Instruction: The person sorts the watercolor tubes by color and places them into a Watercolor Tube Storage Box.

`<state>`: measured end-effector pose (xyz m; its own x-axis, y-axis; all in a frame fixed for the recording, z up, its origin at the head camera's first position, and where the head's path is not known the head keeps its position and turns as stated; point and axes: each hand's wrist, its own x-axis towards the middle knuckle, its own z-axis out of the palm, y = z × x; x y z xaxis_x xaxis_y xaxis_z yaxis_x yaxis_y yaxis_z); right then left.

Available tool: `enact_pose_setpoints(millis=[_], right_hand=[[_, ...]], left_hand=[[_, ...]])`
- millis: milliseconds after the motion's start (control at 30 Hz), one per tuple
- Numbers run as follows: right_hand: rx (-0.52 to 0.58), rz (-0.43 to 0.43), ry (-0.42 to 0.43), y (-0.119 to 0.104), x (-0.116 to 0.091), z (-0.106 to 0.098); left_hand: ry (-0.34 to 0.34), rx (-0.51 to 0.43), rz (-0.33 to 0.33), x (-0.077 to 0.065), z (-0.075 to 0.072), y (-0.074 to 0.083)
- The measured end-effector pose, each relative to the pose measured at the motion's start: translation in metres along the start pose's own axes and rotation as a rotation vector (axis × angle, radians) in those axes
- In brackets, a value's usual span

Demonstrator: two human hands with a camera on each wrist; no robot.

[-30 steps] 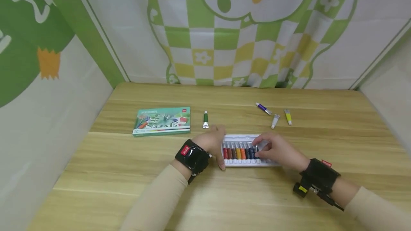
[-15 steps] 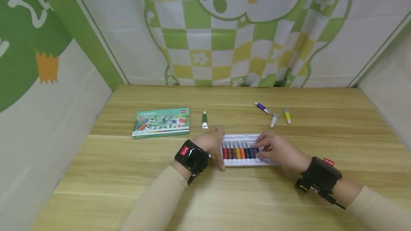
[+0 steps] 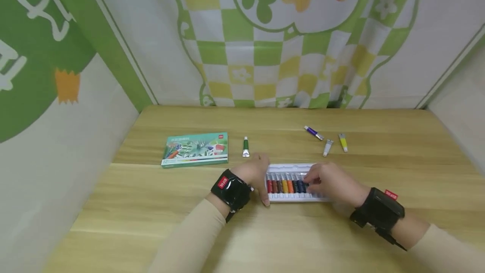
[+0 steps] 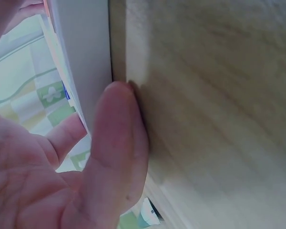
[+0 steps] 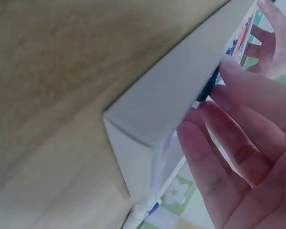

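Note:
A white plastic tray (image 3: 291,167) lies on the table with a row of paint tubes (image 3: 285,186) in it, running from red and brown through yellow and orange to dark blue. My left hand (image 3: 254,173) holds the tray's left end, thumb at the front edge and fingers toward the back. Over the tray's right part, my right hand (image 3: 336,183) pinches a dark paint tube (image 5: 209,88) between thumb and fingers. That hand hides the tray's right end in the head view. In the left wrist view, the thumb (image 4: 115,133) lies against the tray's side wall.
A green paint tube (image 3: 246,147) lies behind my left hand, right of a teal cardboard paint box (image 3: 195,150). Behind the tray, purple (image 3: 313,133), white (image 3: 328,148) and yellow (image 3: 342,143) tubes lie loose. A patterned curtain (image 3: 273,54) hangs at the table's back edge.
My right hand's fingers have shifted slightly at the dark tube, in the same part of the tray. The left hand keeps its place. The head view has tilted a little.

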<state>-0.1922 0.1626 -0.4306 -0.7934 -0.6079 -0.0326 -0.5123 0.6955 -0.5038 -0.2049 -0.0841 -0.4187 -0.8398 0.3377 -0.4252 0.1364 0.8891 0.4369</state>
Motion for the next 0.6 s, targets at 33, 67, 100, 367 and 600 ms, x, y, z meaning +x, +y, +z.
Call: enact_pose_setpoints(millis=[33, 67, 100, 367, 600], right_hand=[[0.003, 0.005, 0.001, 0.001, -0.002, 0.0], [0.004, 0.007, 0.001, 0.002, -0.004, 0.001], [0.01, 0.005, 0.0, 0.003, -0.005, 0.001], [0.085, -0.133, -0.128, 0.007, 0.008, -0.016], [0.001, -0.253, -0.096, -0.003, 0.064, -0.034]], left_hand=[[-0.002, 0.002, 0.006, 0.0, 0.001, 0.0], [-0.002, 0.0, 0.011, 0.0, 0.003, 0.001], [-0.005, -0.004, 0.014, 0.0, 0.004, 0.001], [0.022, 0.006, 0.01, -0.002, 0.004, 0.001], [0.054, -0.018, 0.021, -0.004, 0.002, 0.001]])
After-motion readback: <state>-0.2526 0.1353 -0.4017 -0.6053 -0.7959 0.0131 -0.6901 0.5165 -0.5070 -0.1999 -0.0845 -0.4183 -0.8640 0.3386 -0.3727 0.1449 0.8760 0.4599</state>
